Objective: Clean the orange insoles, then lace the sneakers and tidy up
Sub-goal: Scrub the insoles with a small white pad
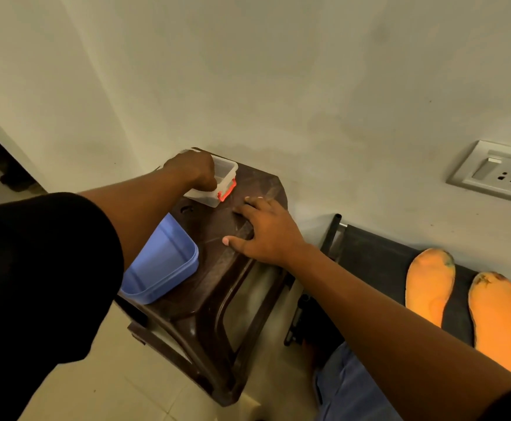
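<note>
My left hand [191,170] grips the clear box [217,185] at the stool's [217,268] far edge; my right hand [266,232] rests flat, fingers spread, mid-stool.

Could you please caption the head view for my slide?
Left hand grips clear box on brown stool; right hand rests flat; orange insoles wait.

Orange insoles [463,302], dark-stained toes; blue tub [163,265]; brown stool [217,284].

My arms are bare below short black sleeves [44,268]. Pale polish on my right hand [266,235] nails. Blue trousers [351,387] beside the brown stool [217,299].
</note>
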